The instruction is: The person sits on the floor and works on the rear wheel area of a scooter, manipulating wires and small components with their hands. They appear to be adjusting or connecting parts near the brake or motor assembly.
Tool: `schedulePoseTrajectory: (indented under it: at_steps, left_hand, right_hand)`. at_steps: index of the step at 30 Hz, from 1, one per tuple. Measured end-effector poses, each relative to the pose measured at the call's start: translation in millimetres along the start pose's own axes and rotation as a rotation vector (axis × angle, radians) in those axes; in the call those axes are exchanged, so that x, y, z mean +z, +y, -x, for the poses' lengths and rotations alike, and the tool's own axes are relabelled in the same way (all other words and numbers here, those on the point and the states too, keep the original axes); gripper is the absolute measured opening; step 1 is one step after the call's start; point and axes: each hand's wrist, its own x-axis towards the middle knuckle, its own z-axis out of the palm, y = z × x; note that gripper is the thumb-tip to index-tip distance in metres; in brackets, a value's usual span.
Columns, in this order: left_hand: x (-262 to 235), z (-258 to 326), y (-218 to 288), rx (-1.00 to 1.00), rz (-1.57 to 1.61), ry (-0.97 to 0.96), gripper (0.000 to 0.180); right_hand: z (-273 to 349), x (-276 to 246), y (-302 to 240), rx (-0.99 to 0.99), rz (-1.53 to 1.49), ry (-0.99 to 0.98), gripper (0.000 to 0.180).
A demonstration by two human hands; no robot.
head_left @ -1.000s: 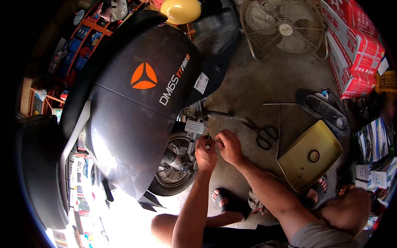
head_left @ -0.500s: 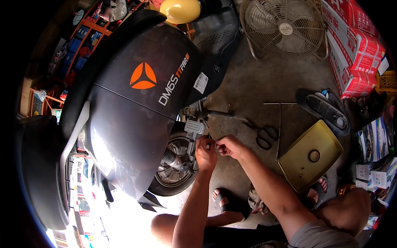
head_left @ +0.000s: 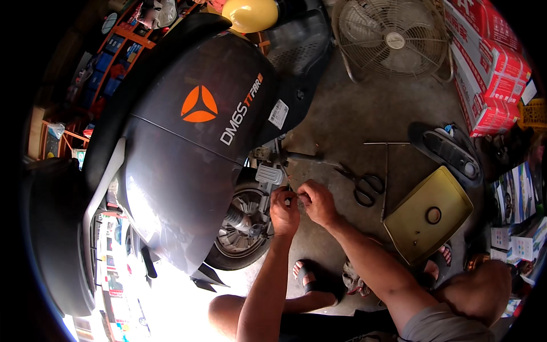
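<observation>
Beside the rear wheel (head_left: 242, 222) of a grey electric scooter (head_left: 176, 142), my two hands meet at a thin dark cable or wire end, too small to make out well. My left hand (head_left: 284, 212) is closed around it, thumb and fingers pinched together. Just to its right, my right hand (head_left: 317, 202) has its fingertips bent in and pressed together, close to the left thumb. What lies between the right fingers is hidden. A grey ribbed footrest (head_left: 269, 174) sits just above my left hand, and a shock absorber (head_left: 236, 219) stands in front of the wheel.
Black-handled scissors (head_left: 366, 187) and a T-handle wrench (head_left: 386, 176) lie on the floor at right. Beyond them is a yellowish tray (head_left: 401, 222) holding a tape roll (head_left: 433, 215). A black cover (head_left: 447, 153), floor fan (head_left: 393, 40) and red boxes (head_left: 490, 74) stand farther off.
My right hand has turned, its back rolling upward, and shifted slightly right and up beside the left hand. The left hand has stayed almost in place.
</observation>
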Motion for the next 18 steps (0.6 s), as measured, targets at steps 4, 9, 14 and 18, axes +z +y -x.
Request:
schedulePoseTrajectory:
  at_steps: [4, 9, 14, 18]
  left_hand:
    - [-0.3, -0.5, 0.0, -0.013, 0.008, 0.001, 0.008]
    - [-0.1, -1.7, 2.1, -0.025, 0.014, -0.018, 0.008]
    - [-2.0, -2.1, 4.6, -0.022, -0.009, -0.017, 0.008]
    - [-5.5, 0.5, -0.7, -0.035, 0.009, -0.02, 0.008]
  right_hand:
    - [-2.9, 0.9, 2.1, 0.011, 0.007, -0.021, 0.016]
    - [-4.1, 16.0, 20.8, 0.18, 0.001, -0.07, 0.005]
    - [-18.1, 11.6, 46.1, 1.164, -0.97, -0.537, 0.012]
    - [-13.3, 11.9, 35.2, 1.282, -1.06, -0.448, 0.013]
